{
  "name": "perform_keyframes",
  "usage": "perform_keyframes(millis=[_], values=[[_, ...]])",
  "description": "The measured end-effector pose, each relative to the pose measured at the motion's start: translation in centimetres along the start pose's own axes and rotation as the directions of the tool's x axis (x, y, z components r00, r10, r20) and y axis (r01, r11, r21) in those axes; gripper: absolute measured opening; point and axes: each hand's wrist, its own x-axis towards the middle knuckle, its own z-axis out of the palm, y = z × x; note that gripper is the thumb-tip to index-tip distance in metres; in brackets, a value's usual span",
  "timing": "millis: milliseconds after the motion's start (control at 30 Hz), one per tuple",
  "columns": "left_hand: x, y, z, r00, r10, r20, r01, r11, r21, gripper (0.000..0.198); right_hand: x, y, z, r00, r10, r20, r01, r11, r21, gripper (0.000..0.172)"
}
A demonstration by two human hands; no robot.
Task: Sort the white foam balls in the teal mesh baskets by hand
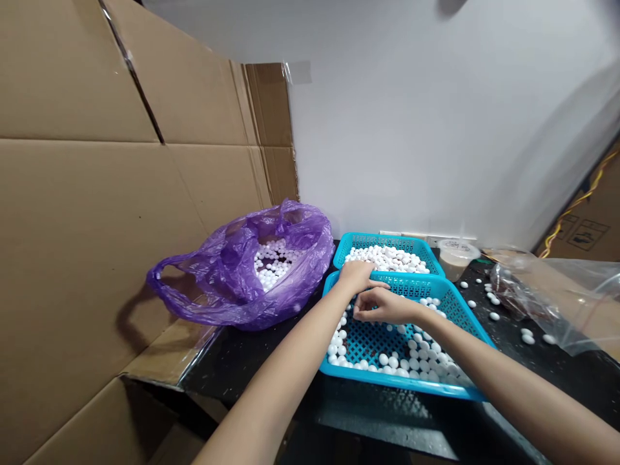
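Note:
Small white balls (423, 365) lie in the front turquoise basket (402, 385), mostly along its near and right sides, with dark crumbs among them. Over its far left part, my right hand (382, 305) has curled fingers with the tips pressed together; whatever they hold is hidden. My left hand (357, 276) rests at the rims where the two baskets meet, its thumb stretched apart and its other fingers partly out of sight. Behind it, the back turquoise basket (416, 244) is heaped with white pieces (392, 258). No object shows in my left hand.
A purple plastic bag (290, 303) with white balls inside stands open at left, beside cardboard walls (87, 258). On the right are a lidded plastic cup (455, 261), loose white balls (494, 316) and a clear bag (571, 310) on the black table (571, 381). A wall rises behind.

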Motion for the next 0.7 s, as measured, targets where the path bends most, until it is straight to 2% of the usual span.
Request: perform_keyframes(millis=[67,133,267,700], values=[[0.00,0.01,-0.03,1.000,0.003,0.000,-0.003,1.000,-0.001,0.066,-0.17,-0.04,-0.42,0.992,0.072,0.105,-0.078,0.996,0.051,0.019],[0.03,0.01,-0.04,1.000,0.005,0.003,-0.005,1.000,-0.002,0.066,-0.24,0.04,-0.62,0.984,0.104,0.143,-0.107,0.994,0.008,0.019],[0.08,0.01,-0.08,1.000,0.015,0.007,-0.015,1.000,-0.007,0.068,-0.20,0.29,-0.47,0.990,0.089,0.111,-0.080,0.993,-0.091,0.016],[-0.02,0.05,-0.22,1.000,0.019,0.003,-0.018,1.000,-0.005,0.069,-0.35,-0.25,-0.52,0.988,0.096,0.120,-0.083,0.991,-0.109,0.017]])
